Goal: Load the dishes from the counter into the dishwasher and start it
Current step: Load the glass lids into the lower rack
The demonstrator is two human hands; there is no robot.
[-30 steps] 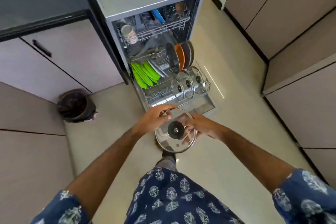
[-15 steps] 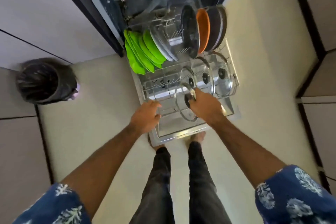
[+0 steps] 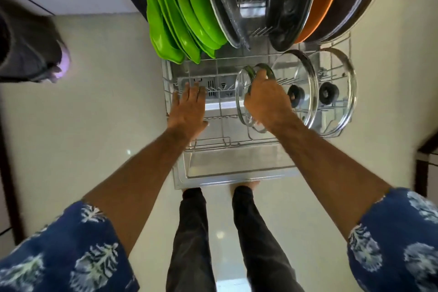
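— Those lids (image 3: 294, 87) look like clear glass with metal rims and matt black knobs.
— Yes, and the rack (image 3: 222, 142) is bare wire, the green plates (image 3: 189, 19) glossy plastic, the floor (image 3: 106, 114) smooth and shiny.

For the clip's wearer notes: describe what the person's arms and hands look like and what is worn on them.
Both arms are bare from above the elbow down. Short, loose sleeves cover the upper arms: dark blue fabric printed with pale, feathery leaf shapes, on the left sleeve and the right sleeve alike. The left hand and right hand are bare; no gloves, watch, rings or bracelets are visible.
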